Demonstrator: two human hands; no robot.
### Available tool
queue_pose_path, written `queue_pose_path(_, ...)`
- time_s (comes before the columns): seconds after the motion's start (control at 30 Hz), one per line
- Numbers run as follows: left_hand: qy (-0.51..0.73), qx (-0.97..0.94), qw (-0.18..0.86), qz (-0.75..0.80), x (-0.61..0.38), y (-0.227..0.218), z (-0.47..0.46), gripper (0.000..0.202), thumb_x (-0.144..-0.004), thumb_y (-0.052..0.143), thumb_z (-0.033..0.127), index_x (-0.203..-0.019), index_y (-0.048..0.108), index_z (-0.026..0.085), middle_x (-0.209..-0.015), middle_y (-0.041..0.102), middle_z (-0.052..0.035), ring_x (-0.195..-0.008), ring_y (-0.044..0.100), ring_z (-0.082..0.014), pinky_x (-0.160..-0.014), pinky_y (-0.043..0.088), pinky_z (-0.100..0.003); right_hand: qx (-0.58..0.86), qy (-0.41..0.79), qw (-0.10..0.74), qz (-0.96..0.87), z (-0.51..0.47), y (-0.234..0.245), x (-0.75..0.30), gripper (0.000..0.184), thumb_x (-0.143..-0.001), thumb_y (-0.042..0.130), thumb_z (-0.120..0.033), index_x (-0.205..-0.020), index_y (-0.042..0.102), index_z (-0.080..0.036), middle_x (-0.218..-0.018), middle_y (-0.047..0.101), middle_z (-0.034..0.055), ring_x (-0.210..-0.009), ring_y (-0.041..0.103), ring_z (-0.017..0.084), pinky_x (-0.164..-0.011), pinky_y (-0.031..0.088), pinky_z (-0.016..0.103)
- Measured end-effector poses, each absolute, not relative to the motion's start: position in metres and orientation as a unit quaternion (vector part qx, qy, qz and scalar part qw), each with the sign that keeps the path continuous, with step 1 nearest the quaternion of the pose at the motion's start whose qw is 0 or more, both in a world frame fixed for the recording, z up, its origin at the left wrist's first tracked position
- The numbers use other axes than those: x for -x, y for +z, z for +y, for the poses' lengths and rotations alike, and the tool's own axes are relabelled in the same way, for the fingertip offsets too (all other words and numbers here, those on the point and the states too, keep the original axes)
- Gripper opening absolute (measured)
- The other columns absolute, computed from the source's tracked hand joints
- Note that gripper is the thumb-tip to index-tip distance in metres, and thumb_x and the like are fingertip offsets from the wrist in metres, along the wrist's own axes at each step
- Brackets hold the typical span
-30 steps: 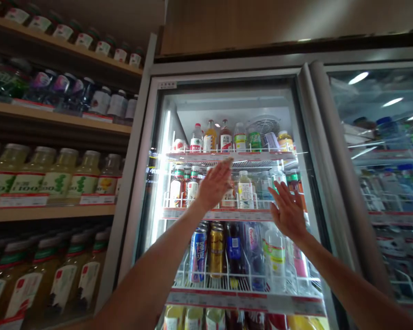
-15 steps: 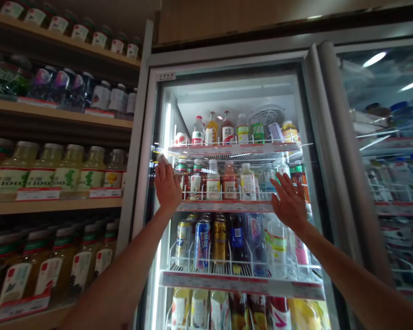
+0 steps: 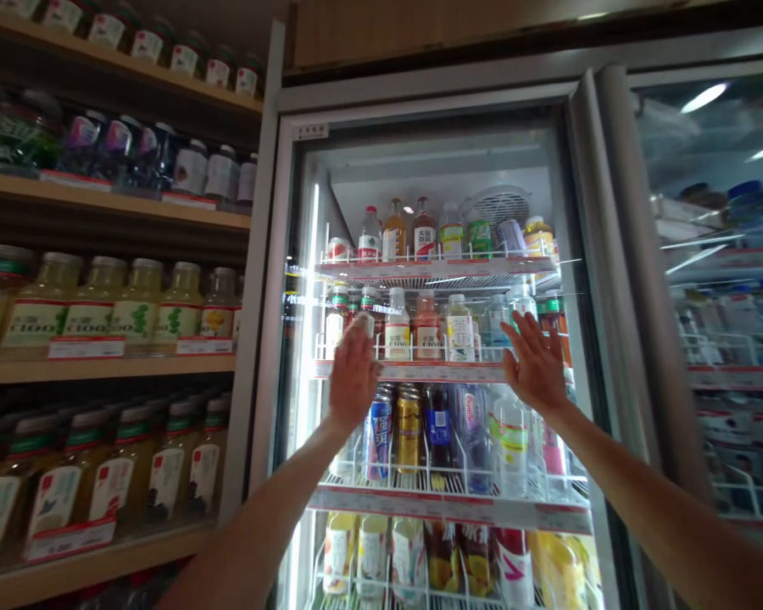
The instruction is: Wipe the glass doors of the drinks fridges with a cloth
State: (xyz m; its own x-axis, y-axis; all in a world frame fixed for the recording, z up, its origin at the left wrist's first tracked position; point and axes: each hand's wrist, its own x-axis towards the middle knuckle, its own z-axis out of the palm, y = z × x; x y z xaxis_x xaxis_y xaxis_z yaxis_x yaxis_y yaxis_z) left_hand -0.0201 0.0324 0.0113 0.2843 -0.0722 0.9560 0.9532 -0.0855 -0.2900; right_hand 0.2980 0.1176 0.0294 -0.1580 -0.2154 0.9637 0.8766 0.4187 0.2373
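My left hand [image 3: 354, 373] is raised in front of the glass door [image 3: 420, 146] of a lit drinks fridge, fingers stretched out and close together. A small pale patch shows at its fingertips; I cannot make out what it is. To the right, my right hand [image 3: 535, 363] has its fingers spread, palm toward the same door, with nothing visible in it. Whether either palm touches the glass is hidden. Behind the glass, nearest the left hand, are a tall blue can [image 3: 379, 436] and a pale-labelled bottle [image 3: 397, 330]. A clear bottle [image 3: 510, 449] stands below the right hand.
Wooden shelves [image 3: 108, 370] with rows of bottled drinks stand at the left. A second glass-fronted fridge [image 3: 734, 339] adjoins at the right, beyond a thick metal upright [image 3: 654, 296]. Wire racks [image 3: 445, 504] hold cans and bottles inside the lit fridge.
My left hand has moved right and slightly down across the door, toward my right hand. My right hand stays in nearly the same place. The view has shifted slightly.
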Motion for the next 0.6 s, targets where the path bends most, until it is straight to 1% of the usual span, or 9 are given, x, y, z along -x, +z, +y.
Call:
queue_pose_path(0.07, -0.366, 0.650, 0.577, -0.332, 0.003, -0.001, 0.037, 0.056, -0.093, 0.035, 0.024, -0.147, 0.017, 0.022, -0.151, 0.025, -0.0022, -0.142, 0.012, -0.0168, -0.116, 0.025, -0.040, 0.270, -0.462, 0.588, -0.607, 0.119, 0.029, -0.299, 0.045, -0.090, 0.039, -0.026, -0.134, 0.044, -0.022, -0.142, 0.045, 0.0090, -0.135, 0.036, 0.024, -0.110, 0.025, 0.048)
queue_pose_path(0.13, -0.348, 0.662, 0.589, -0.308, 0.000, -0.003, 0.040, 0.057, -0.093, 0.037, 0.023, -0.146, 0.018, 0.025, -0.150, 0.029, -0.0002, -0.142, 0.014, -0.0166, -0.115, 0.027, -0.039, 0.268, -0.459, 0.589, -0.609, 0.119, 0.029, -0.299, 0.046, -0.090, 0.040, -0.026, -0.135, 0.042, -0.023, -0.143, 0.044, 0.0086, -0.135, 0.035, 0.024, -0.110, 0.024, 0.048)
queue_pose_path(0.2, -0.439, 0.591, 0.589, -0.333, 0.010, 0.003, 0.040, 0.058, -0.093, 0.036, 0.021, -0.147, 0.015, 0.026, -0.152, 0.024, -0.0007, -0.142, 0.013, -0.0179, -0.115, 0.028, -0.041, 0.270, -0.457, 0.590, -0.609, 0.120, 0.028, -0.299, 0.046, -0.090, 0.040, -0.026, -0.136, 0.042, -0.023, -0.143, 0.043, 0.0082, -0.135, 0.035, 0.023, -0.111, 0.023, 0.048)
queue_pose_path(0.27, -0.541, 0.492, 0.576, -0.366, 0.018, 0.011, 0.039, 0.059, -0.093, 0.033, 0.020, -0.148, 0.010, 0.025, -0.154, 0.014, -0.0031, -0.143, 0.009, -0.0200, -0.115, 0.025, -0.045, 0.276, -0.455, 0.590, -0.606, 0.120, 0.028, -0.299, 0.046, -0.089, 0.040, -0.025, -0.135, 0.043, -0.023, -0.143, 0.044, 0.0080, -0.135, 0.035, 0.023, -0.111, 0.023, 0.048)
queue_pose_path(0.3, -0.563, 0.466, 0.569, -0.377, 0.018, 0.012, 0.040, 0.060, -0.093, 0.033, 0.020, -0.148, 0.008, 0.024, -0.155, 0.011, -0.0041, -0.143, 0.007, -0.0209, -0.116, 0.023, -0.047, 0.280, -0.455, 0.591, -0.605, 0.121, 0.027, -0.299, 0.045, -0.089, 0.040, -0.025, -0.134, 0.043, -0.022, -0.143, 0.044, 0.0082, -0.135, 0.035, 0.023, -0.111, 0.024, 0.048)
queue_pose_path(0.37, -0.522, 0.508, 0.569, -0.382, 0.010, 0.009, 0.042, 0.061, -0.093, 0.032, 0.021, -0.148, 0.006, 0.022, -0.155, 0.009, -0.0049, -0.143, 0.006, -0.0211, -0.116, 0.022, -0.047, 0.282, -0.456, 0.590, -0.603, 0.121, 0.027, -0.299, 0.044, -0.089, 0.040, -0.025, -0.133, 0.045, -0.021, -0.143, 0.044, 0.0087, -0.136, 0.035, 0.023, -0.110, 0.024, 0.048)
queue_pose_path(0.5, -0.300, 0.684, 0.595, -0.297, -0.002, 0.004, 0.046, 0.058, -0.093, 0.036, 0.027, -0.147, 0.014, 0.025, -0.153, 0.019, -0.0019, -0.142, 0.011, -0.0165, -0.116, 0.024, -0.038, 0.285, -0.449, 0.590, -0.608, 0.120, 0.028, -0.299, 0.042, -0.089, 0.039, -0.026, -0.131, 0.047, -0.021, -0.143, 0.044, 0.0081, -0.136, 0.033, 0.022, -0.111, 0.023, 0.048)
queue_pose_path(0.53, -0.297, 0.685, 0.597, -0.293, 0.001, 0.008, 0.044, 0.058, -0.093, 0.037, 0.028, -0.147, 0.016, 0.025, -0.153, 0.020, -0.0016, -0.142, 0.011, -0.0162, -0.116, 0.023, -0.037, 0.287, -0.445, 0.591, -0.608, 0.119, 0.028, -0.299, 0.042, -0.089, 0.039, -0.026, -0.131, 0.047, -0.022, -0.143, 0.044, 0.0077, -0.137, 0.033, 0.022, -0.111, 0.023, 0.048)
queue_pose_path(0.6, -0.392, 0.625, 0.589, -0.330, 0.011, 0.022, 0.041, 0.057, -0.094, 0.036, 0.029, -0.147, 0.016, 0.023, -0.153, 0.017, -0.0032, -0.143, 0.009, -0.0178, -0.117, 0.020, -0.040, 0.290, -0.441, 0.592, -0.610, 0.118, 0.028, -0.299, 0.043, -0.090, 0.039, -0.026, -0.131, 0.047, -0.022, -0.143, 0.044, 0.0074, -0.137, 0.033, 0.022, -0.111, 0.023, 0.047)
